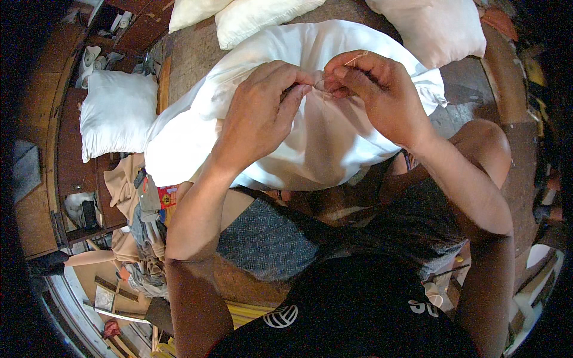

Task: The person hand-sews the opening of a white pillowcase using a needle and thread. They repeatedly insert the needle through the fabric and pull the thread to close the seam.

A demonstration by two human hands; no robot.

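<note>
A stuffed white pillow (310, 137) rests on the person's lap; the left hand (262, 113) pinches its fabric, and the right hand (376, 89) pinches a thin needle (356, 58) just above it

A worn brown floor (197, 53) runs under the scene. Three white pillows (256, 18) lie along the top, and another white pillow (116, 113) rests on a wooden platform (42, 197) at the left. A heap of beige and grey cloth (137, 227) sits just below it. The light is dim and warm.
</note>
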